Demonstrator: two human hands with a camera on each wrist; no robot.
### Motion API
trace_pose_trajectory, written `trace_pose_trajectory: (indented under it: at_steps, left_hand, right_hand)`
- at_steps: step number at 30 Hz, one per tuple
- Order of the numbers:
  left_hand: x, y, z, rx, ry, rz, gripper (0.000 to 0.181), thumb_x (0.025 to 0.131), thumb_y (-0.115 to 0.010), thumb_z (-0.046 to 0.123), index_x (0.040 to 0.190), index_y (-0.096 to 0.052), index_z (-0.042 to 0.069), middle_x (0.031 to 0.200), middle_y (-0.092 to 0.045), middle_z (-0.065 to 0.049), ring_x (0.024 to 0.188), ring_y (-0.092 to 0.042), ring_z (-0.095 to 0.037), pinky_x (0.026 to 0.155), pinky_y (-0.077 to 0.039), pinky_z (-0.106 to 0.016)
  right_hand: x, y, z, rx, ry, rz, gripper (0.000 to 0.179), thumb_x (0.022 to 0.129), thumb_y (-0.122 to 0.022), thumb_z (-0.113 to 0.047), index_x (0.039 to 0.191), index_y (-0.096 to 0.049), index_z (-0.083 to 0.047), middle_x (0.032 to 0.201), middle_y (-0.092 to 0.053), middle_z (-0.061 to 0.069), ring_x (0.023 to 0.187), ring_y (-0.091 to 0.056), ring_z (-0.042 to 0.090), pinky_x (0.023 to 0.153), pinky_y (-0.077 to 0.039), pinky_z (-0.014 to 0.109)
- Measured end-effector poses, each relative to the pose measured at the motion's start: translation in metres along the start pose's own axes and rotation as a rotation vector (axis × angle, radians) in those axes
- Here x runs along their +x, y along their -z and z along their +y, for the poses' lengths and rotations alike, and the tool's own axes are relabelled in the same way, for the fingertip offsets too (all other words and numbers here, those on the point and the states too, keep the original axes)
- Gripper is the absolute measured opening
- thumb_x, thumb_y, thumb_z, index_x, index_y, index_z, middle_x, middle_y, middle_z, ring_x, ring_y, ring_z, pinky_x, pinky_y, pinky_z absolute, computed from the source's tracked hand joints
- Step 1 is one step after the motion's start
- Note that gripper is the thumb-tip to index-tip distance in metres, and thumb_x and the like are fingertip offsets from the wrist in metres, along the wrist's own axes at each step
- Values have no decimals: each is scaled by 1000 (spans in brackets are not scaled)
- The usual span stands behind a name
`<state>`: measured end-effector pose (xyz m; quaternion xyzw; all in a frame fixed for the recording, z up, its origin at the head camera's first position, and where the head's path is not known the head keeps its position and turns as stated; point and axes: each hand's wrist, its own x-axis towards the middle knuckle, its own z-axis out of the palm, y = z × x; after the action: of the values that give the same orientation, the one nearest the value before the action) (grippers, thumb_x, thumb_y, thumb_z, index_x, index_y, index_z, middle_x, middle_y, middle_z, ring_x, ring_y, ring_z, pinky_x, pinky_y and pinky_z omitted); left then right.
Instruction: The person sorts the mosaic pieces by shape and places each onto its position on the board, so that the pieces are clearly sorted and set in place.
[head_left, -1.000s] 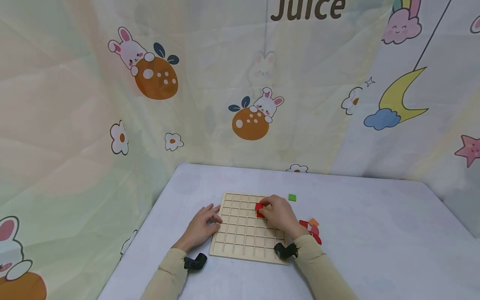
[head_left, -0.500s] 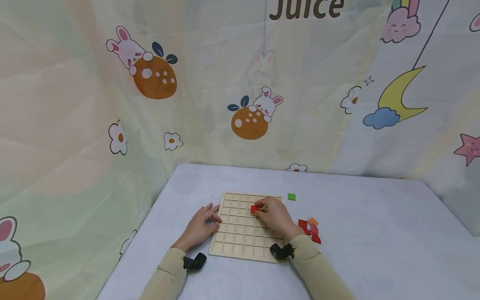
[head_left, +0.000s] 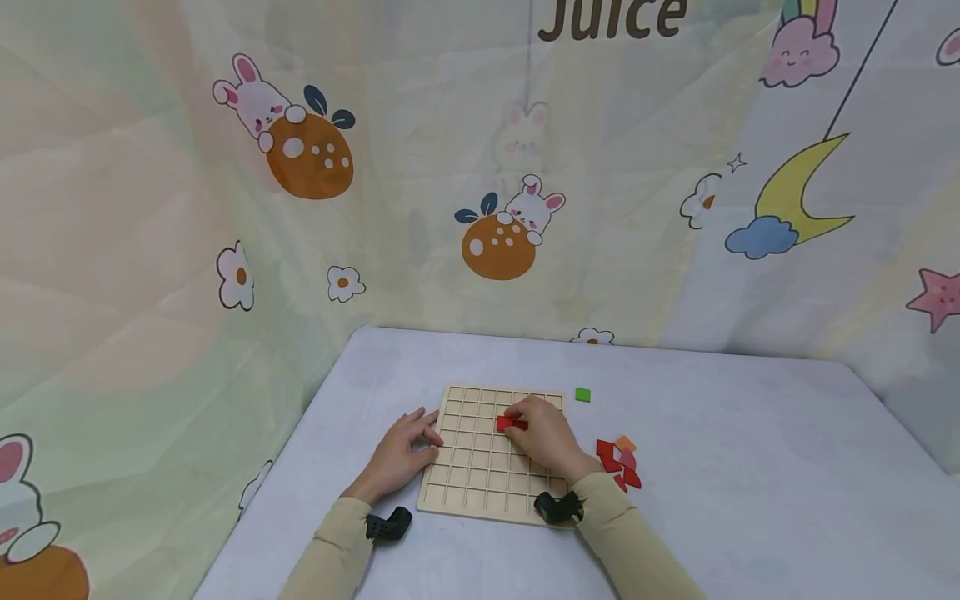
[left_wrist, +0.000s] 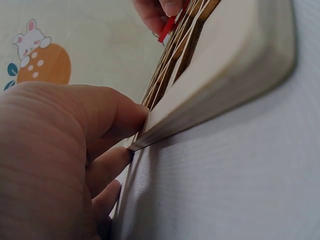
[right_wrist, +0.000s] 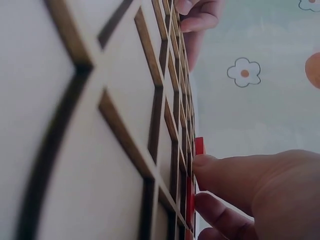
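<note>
My right hand (head_left: pixel 546 433) pinches a small red tile (head_left: pixel 502 423) between thumb and fingers, close over the upper right part of the wooden grid board (head_left: pixel 480 478). In the right wrist view, the held red tile (right_wrist: pixel 200 145) stands out past the thumb tip, and another red piece (right_wrist: pixel 190 202) sits lower at the grid, beside the fingers. At the board's left edge my left hand (head_left: pixel 405 450) rests with fingers spread and relaxed. The left wrist view shows its thumb (left_wrist: pixel 132 117) touching the board's rim (left_wrist: pixel 215 95), with the other fingers alongside.
Several red pieces (head_left: pixel 611 462) and an orange piece (head_left: pixel 626 443) lie right of the board, near the right forearm. A green square tile (head_left: pixel 582 394) lies beyond the board's far right corner. The white table (head_left: pixel 750 467) meets a printed cloth backdrop (head_left: pixel 405 208) behind.
My right hand has shifted left and slightly nearer over the board, carrying the red tile. More of the loose red pieces show beside the forearm. My left hand keeps its place.
</note>
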<state>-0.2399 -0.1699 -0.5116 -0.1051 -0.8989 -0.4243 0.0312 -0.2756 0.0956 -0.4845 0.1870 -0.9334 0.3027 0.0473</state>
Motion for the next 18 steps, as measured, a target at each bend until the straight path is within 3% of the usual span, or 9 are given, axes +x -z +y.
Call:
trace_pose_trajectory:
  at_steps: [18]
  left_hand:
    - [0, -1, 0, -1, 1, 7, 13, 85, -70, 12, 84, -66, 25, 147, -49, -4, 146, -25, -32, 120, -13, -55]
  right_hand:
    - [0, -6, -1, -34, 10, 39, 24, 83, -77, -20, 106, -74, -14, 106, -62, 2, 97, -60, 20, 84, -54, 37]
